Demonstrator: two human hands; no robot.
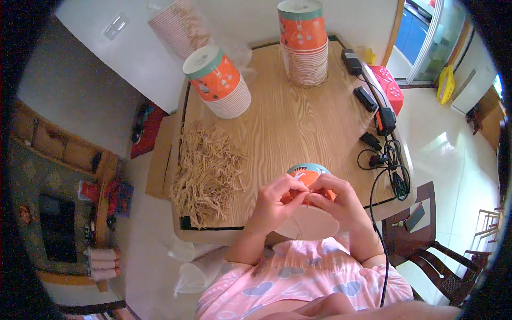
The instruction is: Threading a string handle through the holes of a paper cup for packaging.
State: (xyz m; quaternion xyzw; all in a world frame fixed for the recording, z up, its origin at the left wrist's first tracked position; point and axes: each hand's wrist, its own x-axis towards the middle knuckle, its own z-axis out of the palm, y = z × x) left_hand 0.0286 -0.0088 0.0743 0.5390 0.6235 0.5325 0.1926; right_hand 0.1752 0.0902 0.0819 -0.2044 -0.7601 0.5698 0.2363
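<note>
In front of my body, a paper bucket [306, 223] with an orange and teal printed side lies tilted, its wide pale end towards me. Over it, the fingertips of my left hand [274, 205] and my right hand [344, 202] meet in a pinch. A thin strand of twine [297, 228] trails from between them across the pale end. Exactly how the twine runs inside the fingers is hidden. On the left of the table lies a loose heap of tan twine pieces [208, 173].
Stacks of matching paper buckets, one at the left [218, 82] and one at the far side [303, 45], stand on the wooden table [277, 128]. Behind the left one is a plastic-wrapped stack [178, 29]. Black adapters [385, 121] and coiled cable [397, 176] line the right edge. A chair [410, 234] stands at right.
</note>
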